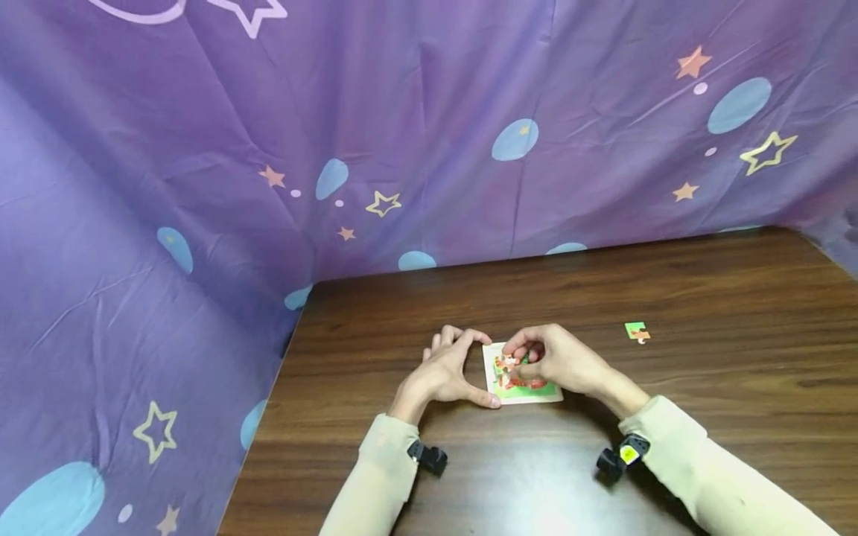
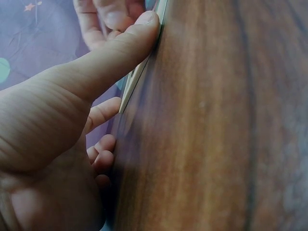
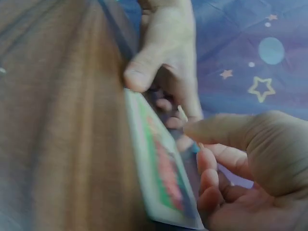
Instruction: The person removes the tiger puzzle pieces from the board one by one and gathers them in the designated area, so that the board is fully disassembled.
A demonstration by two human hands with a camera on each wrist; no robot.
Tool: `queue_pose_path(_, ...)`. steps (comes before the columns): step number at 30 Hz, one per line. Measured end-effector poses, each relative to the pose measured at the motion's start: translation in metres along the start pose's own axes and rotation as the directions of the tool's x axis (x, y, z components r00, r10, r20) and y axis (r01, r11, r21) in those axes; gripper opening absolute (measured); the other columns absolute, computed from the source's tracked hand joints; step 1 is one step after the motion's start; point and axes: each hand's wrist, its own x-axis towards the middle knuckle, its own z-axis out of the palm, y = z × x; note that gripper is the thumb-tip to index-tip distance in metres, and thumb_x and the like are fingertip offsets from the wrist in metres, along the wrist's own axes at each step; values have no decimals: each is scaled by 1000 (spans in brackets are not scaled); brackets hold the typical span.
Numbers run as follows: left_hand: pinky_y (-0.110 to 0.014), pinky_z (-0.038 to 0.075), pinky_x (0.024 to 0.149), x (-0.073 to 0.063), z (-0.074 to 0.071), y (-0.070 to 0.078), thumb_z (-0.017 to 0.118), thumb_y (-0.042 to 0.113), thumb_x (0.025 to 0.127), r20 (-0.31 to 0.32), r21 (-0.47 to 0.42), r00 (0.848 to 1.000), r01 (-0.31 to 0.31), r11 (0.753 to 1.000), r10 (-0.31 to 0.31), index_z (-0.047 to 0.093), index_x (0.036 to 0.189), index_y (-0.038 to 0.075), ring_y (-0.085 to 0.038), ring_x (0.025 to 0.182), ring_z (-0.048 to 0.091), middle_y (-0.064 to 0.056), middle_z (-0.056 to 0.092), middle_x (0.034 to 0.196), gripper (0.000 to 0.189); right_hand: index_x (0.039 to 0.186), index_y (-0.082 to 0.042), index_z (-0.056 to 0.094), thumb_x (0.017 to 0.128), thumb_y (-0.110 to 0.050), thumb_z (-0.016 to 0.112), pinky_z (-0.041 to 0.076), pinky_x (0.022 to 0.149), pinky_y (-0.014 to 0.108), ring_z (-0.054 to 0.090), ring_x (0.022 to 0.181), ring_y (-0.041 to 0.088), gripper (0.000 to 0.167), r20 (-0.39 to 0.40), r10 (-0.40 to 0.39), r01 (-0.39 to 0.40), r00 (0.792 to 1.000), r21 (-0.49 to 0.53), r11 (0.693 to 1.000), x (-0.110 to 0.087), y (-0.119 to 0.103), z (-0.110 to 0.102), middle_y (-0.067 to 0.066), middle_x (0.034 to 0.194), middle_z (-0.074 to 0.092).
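A small square jigsaw puzzle board (image 1: 526, 394) with a pale border and an orange-and-green cartoon picture lies on the table. My left hand (image 1: 442, 372) holds it by the left side, thumb at the near corner and index finger at the far corner. Above the picture, my right hand (image 1: 566, 362) pinches a thin puzzle piece (image 3: 182, 114) between thumb and fingers. That piece shows edge-on in the right wrist view, and its printed face is hidden. The right hand covers the board's upper right part.
One loose puzzle piece (image 1: 637, 333), green and orange, lies on the brown wooden table (image 1: 737, 372) to the right of the board. A purple curtain (image 1: 429, 149) with stars hangs behind the table and along its left side.
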Motion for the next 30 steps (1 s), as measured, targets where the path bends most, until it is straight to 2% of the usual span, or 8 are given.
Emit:
queue_pose_path(6,-49,37,113,-2,-1,-1,108,52,68,-8,-8,1000,0,1000,0,53,155,36,-27,135,42,-8,43,153,104,116,-2,79,91,-3,89,52,71,24,62,82,14,27,-19,-74,73,997,-39,997,-2,-12,-22,6,94,70)
queue_pose_path(14,-48,37,112,0,1,-1,108,52,68,-9,-8,1000,-1,1000,1,53,154,36,-26,134,42,-8,43,153,103,116,-3,80,92,-4,89,52,71,23,63,82,12,26,-116,-118,112,986,-58,992,-12,-26,-58,8,96,69)
queue_pose_path(19,-49,37,112,1,2,0,108,51,68,-8,-12,1000,-14,1000,13,52,154,36,-27,134,41,-9,43,152,104,119,-4,80,93,-3,88,54,73,23,65,84,11,28,-181,-157,137,971,-117,984,-21,-31,-78,6,97,71)
queue_pose_path(27,-52,37,113,1,3,-2,107,49,69,-1,-18,1000,-21,1000,21,52,154,34,-29,134,40,-11,42,153,102,123,-4,79,95,-3,88,53,71,21,66,83,10,30,-257,-173,122,951,-204,971,-43,-40,-118,2,96,72)
queue_pose_path(30,-50,39,110,3,4,-7,107,51,69,-13,-15,999,-41,999,41,52,153,35,-30,132,41,-11,43,151,101,125,-4,79,95,-3,87,53,71,22,67,82,10,31,-305,-153,88,940,-218,972,-52,-41,-132,1,95,74)
